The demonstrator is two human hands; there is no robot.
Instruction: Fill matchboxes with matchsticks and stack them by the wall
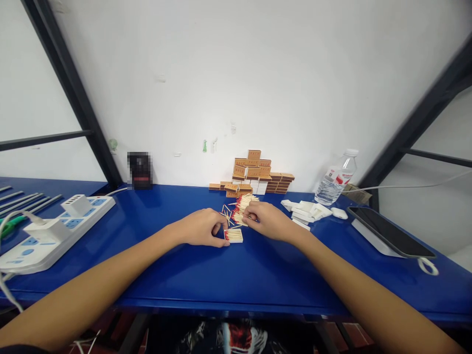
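In the head view, just below the frame's centre, the left hand (202, 227) curls, thumb and finger parted, at the left end of a white tray (236, 241); the right hand (268, 220) bunches its fingers beside the match pile (246, 201). Whether either grips anything, I can't tell.

1 match pile (241, 209), sticks too many to count. In front of it: 1 match-filled tray (234, 237). Left of it: 1 left hand (206, 227); farther left, 1 power strip (83, 225), 2 adapters (46, 230). Behind: matchboxes (253, 171), over a dozen, total unclear. Right: 1 right hand (269, 221), several white trays (313, 210), 1 bottle (335, 182), 1 phone (389, 231).
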